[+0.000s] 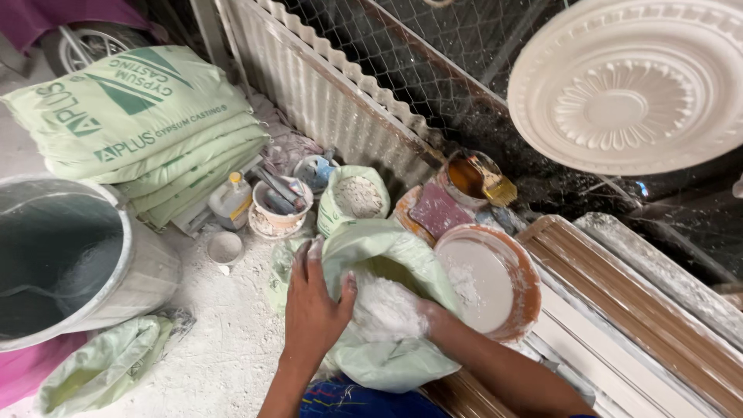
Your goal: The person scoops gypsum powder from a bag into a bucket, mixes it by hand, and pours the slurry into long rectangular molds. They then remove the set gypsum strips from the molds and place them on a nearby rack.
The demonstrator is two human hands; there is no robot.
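While the left hand (313, 298) pins back the rim of the open pale-green woven sack of white powder (387, 306), the right hand (422, 316) is buried in the powder, so whether it is cupped or flat cannot be told. The sack sits on the dusty floor at the person's six o'clock. At its three o'clock, touching, stands a round terracotta-rimmed bowl of white slurry (487, 282). The step looks like scooping powder; next seems a careful lift across to the bowl without spilling.
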